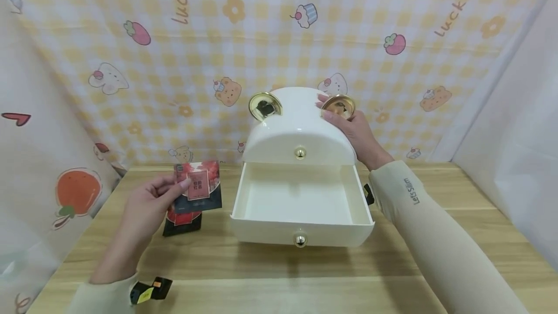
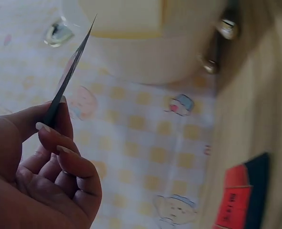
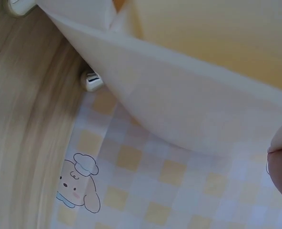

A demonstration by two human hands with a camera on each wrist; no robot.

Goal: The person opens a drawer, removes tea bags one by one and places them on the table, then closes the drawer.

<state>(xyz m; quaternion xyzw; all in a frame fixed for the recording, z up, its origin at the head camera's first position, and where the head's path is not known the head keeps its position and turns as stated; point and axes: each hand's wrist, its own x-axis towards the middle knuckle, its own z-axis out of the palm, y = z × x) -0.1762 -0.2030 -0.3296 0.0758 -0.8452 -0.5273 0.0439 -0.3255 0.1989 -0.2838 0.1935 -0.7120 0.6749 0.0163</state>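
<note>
Between thumb and fingers, my left hand (image 1: 146, 207) pinches a red and dark tea sachet (image 1: 198, 195), left of the drawer; the left wrist view shows this sachet (image 2: 69, 78) edge-on. A second tea sachet (image 1: 183, 226) lies on the table under it, partly hidden. The white storage box (image 1: 301, 115) has a domed top and two gold ears. Its lower drawer (image 1: 301, 233) is pulled out, with the white floor showing. My right hand (image 1: 359, 134) grips the box around its right gold ear (image 1: 338, 105), thumb in front and fingertips on the dome.
Everything stands on a wood-grain table (image 1: 244, 290). A checked, patterned cloth (image 1: 270, 38) hangs close behind the box, and pale cloth (image 1: 514, 110) closes off the sides. The box stands on small gold feet (image 3: 92, 81). A gold knob (image 1: 300, 241) juts from the drawer front.
</note>
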